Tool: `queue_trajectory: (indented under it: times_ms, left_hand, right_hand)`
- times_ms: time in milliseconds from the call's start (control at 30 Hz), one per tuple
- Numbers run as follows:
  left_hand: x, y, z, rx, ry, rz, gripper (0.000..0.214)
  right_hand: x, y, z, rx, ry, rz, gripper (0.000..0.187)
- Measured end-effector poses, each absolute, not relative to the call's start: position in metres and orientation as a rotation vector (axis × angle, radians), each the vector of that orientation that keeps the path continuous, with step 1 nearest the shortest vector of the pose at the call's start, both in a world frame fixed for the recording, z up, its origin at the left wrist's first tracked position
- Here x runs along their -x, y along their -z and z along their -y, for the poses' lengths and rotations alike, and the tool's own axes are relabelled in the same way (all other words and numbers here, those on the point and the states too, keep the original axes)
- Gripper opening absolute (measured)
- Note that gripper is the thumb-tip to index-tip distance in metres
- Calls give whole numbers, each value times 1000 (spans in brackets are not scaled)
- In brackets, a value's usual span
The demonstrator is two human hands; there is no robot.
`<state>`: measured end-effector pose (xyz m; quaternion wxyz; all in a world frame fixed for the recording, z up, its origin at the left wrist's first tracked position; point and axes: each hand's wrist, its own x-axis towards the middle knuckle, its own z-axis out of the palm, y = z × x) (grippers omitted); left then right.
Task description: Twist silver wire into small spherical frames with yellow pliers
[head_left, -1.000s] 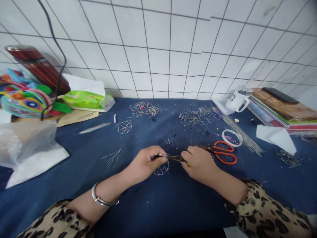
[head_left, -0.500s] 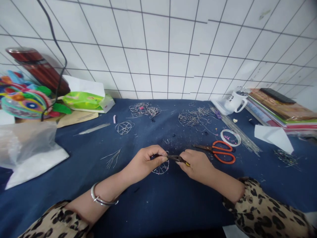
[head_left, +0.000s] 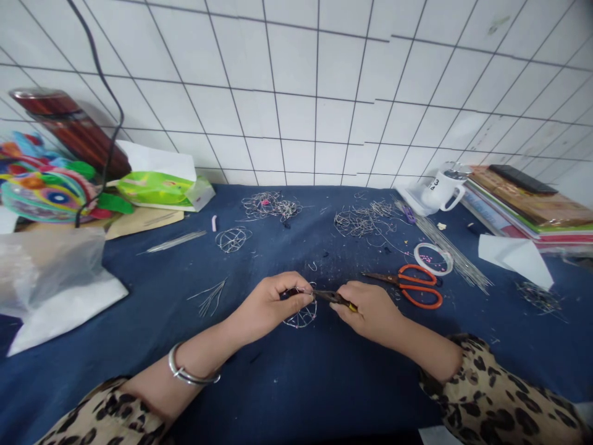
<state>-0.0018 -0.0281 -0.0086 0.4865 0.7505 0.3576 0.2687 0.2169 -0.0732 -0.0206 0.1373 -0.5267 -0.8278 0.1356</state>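
Head view: my two hands meet over the beaded wire frame.
My left hand (head_left: 273, 303) pinches the wire frame (head_left: 300, 320) between thumb and fingers, just above the blue cloth (head_left: 296, 389); my right hand (head_left: 368, 309) is wrapped round the pliers (head_left: 333, 297), their tips at my left fingertips, though I cannot tell whether they bite the wire. Near the orange-handled scissors (head_left: 421, 305), a white round dish (head_left: 450, 264) holds pink beads (head_left: 427, 259); the contents of the white mug (head_left: 440, 193) are hidden.
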Motion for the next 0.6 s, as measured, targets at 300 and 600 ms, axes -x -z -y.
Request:
queue_trajectory:
  times_ms: [300,600]
  left_hand:
    - [3,9,28,-1941,-710,-877,11]
    - [1,8,29,-2101,-762,-885,11]
  right_hand:
    - [-217,20,75,1525,-390,2402,18]
    - [-216,21,75,1545,-260,2427,18]
